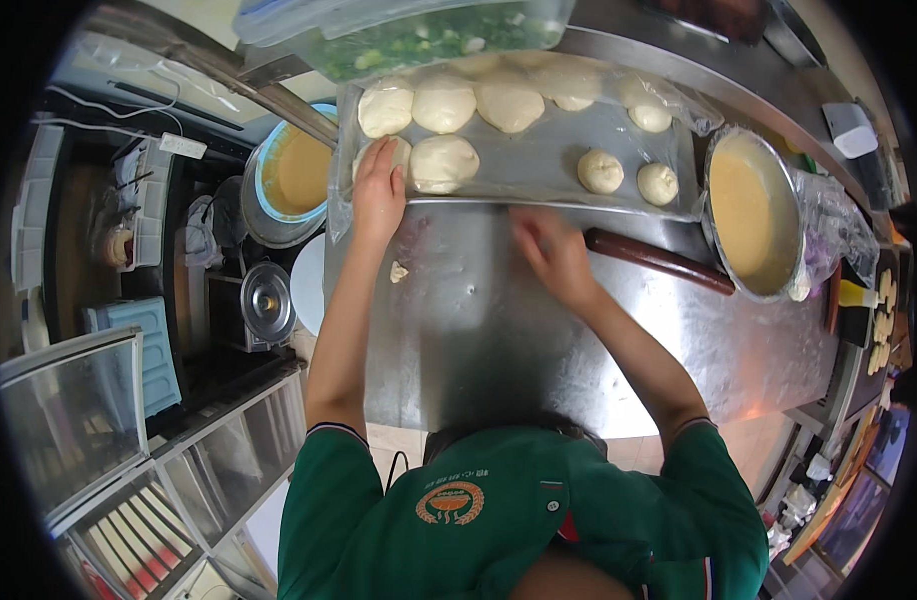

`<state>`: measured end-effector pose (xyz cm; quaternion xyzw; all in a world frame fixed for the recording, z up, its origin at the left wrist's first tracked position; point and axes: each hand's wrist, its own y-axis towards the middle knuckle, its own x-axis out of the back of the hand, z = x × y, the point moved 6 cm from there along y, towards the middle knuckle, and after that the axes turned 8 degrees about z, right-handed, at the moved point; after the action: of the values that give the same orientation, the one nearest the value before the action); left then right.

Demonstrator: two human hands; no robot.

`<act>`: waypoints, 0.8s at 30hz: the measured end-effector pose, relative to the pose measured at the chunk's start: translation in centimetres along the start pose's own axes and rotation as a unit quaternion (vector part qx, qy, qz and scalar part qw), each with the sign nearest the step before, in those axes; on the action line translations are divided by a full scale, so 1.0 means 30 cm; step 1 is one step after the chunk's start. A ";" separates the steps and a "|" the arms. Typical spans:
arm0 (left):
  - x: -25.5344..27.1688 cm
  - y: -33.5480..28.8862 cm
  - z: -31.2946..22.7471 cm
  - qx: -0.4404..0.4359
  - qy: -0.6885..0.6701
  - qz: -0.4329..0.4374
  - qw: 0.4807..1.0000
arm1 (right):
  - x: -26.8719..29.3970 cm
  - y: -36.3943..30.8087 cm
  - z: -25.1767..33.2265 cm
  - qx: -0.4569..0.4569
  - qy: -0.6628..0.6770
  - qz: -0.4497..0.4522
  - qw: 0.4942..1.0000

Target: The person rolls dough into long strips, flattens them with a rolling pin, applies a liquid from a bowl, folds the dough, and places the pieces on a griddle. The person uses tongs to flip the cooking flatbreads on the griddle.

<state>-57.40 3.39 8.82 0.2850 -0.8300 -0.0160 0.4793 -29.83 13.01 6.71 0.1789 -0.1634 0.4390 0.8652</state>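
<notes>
My left hand (381,190) reaches to the tray's near left corner, fingers stretched out over a round of dough (391,158) and partly hiding it. A metal tray (539,165), lined with clear plastic film, holds several pale dough rounds; the flattened ones lie at the left and back. Two smaller dough balls (601,172) sit toward the right. My right hand (556,258) is just in front of the tray's near edge, its fingers smeared by motion, so I cannot see whether they hold anything. Beside it, a dark brown rolling pin (659,261) lies slantwise on the steel table (469,340).
A metal bowl of yellowish batter (747,205) stands right of the tray. A blue-rimmed basin (297,170) of similar batter is at the left. Behind the tray is a clear container of chopped greens (439,45). A dough scrap (399,271) lies on the table.
</notes>
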 end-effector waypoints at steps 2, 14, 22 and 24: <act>-0.029 0.008 0.048 0.043 -0.029 0.034 0.998 | -0.035 0.243 0.005 0.088 -0.092 -0.056 0.990; -0.047 -0.017 0.147 0.096 -0.048 -0.043 0.993 | -0.287 0.621 -0.157 -0.226 -0.013 0.115 0.967; -0.043 0.001 0.182 0.103 -0.036 -0.059 0.992 | -0.102 0.322 0.176 -0.107 0.358 0.069 0.925; -0.033 0.004 0.179 0.101 -0.036 -0.049 0.993 | -0.017 0.077 0.169 -0.136 0.412 0.008 0.901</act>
<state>-61.39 2.65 5.17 0.3713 -0.8291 0.0348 0.4165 -32.65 11.64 11.33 -0.1385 0.1485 0.4543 0.8674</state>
